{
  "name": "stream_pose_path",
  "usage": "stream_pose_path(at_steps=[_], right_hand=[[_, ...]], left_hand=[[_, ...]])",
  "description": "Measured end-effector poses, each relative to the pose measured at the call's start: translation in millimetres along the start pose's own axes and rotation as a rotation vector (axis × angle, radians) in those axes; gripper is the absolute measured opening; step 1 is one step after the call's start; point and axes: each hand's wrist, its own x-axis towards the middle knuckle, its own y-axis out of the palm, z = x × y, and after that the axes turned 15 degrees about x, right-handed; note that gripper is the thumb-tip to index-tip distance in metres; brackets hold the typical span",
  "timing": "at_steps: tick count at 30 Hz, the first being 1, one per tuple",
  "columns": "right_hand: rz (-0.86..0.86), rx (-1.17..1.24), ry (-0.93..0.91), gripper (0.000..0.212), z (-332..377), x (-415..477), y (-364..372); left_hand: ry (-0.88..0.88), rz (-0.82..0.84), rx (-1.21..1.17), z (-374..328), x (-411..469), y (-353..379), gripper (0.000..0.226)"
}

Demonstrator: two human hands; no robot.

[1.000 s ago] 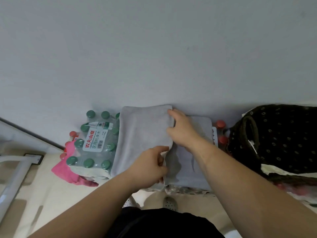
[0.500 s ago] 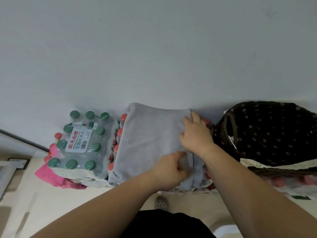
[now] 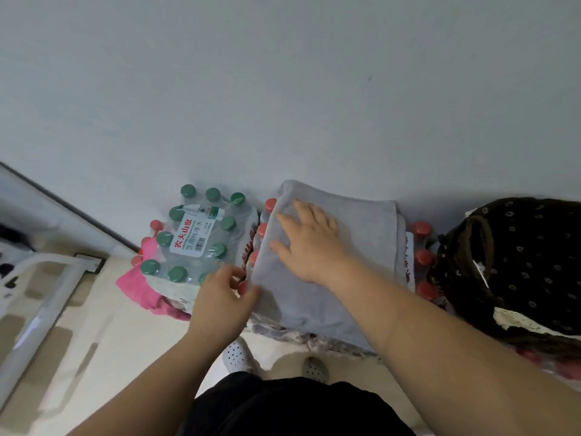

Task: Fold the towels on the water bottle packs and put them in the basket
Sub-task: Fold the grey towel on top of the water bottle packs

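Grey towel [image 3: 361,247], folded into a thick pad, lies centre frame on the red-capped bottle pack [image 3: 423,256]. Right hand [image 3: 311,247] rests flat on its upper left part, fingers straight and spread. Left hand [image 3: 220,300] sits at the lower left corner, thumb and curled fingers apparently pinching the edge, though blur makes that grip uncertain. Judgement: fold being squared off. Best to press from the middle outward, line up the edges, then lift with both hands underneath so the layers do not slump on the way to the dark dotted basket [image 3: 518,262] at right. Green-capped pack [image 3: 195,237] stands left, pink towel [image 3: 138,287] showing at its lower left edge. Pale tiled floor [image 3: 125,341], plain grey wall [image 3: 283,89], white frame [image 3: 41,309] lower left.
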Motion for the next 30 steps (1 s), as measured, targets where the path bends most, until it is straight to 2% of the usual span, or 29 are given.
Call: stream_pose_path(at_steps=[3, 5, 7, 11, 14, 18, 23, 27, 30], right_hand=[[-0.029, -0.014, -0.031, 0.06, 15.5, 23.1, 3.1], [-0.027, -0.017, 0.023, 0.058, 19.4, 36.6, 2.9], [-0.019, -0.027, 0.095, 0.055, 19.7, 46.2, 3.3], [-0.056, -0.086, 0.123, 0.053, 19.0, 50.6, 6.3], [-0.15, -0.164, 0.095, 0.053, 19.4, 52.8, 11.1], [-0.168, -0.216, 0.101, 0.052, 24.1, 58.1, 18.5], [-0.232, -0.18, 0.133, 0.046, 32.6, 56.0, 17.6], [-0.115, -0.185, 0.209, 0.05, 41.7, 51.8, 32.3], [-0.156, -0.16, 0.229, 0.054, 49.4, 53.6, 44.9]], left_hand=[[0.026, 0.016, 0.022, 10.5, -11.0, 5.0, 0.02], [0.051, 0.008, 0.019, 11.0, -15.0, 6.6, 0.02], [0.072, 0.017, 0.002, 10.9, -16.1, 8.9, 0.032], [0.014, 0.06, -0.022, 18.4, -13.8, 8.0, 0.017], [-0.002, 0.167, -0.163, 27.6, -12.8, 4.0, 0.023], [-0.042, 0.35, -0.323, 40.1, -9.9, -2.9, 0.018], [-0.012, 0.464, -0.302, 50.5, 0.6, -5.5, 0.009], [0.053, 0.554, -0.271, 58.7, 11.5, -6.1, 0.013], [0.09, 0.61, -0.285, 65.7, 18.3, -8.0, 0.016]])
